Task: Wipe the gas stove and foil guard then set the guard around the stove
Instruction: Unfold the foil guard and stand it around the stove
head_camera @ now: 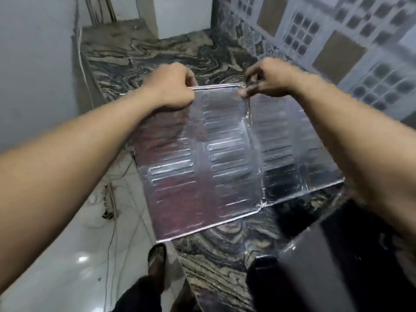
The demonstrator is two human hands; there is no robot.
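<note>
Foil guard (225, 154), shiny silver with pressed ribs and two folds, spreads lengthwise left to right over the marbled counter (157, 52). Its left panel overhangs the floor. Both hands hold its far edge: the left hand (173, 86) is curled around it, and the right hand (265, 78) pinches it at a fold. The dark, blurred stove (326, 255) sits nearer the person, under the right forearm.

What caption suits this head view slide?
Head view: left hand and right hand hold the foil guard's far edge over the marble counter.
</note>
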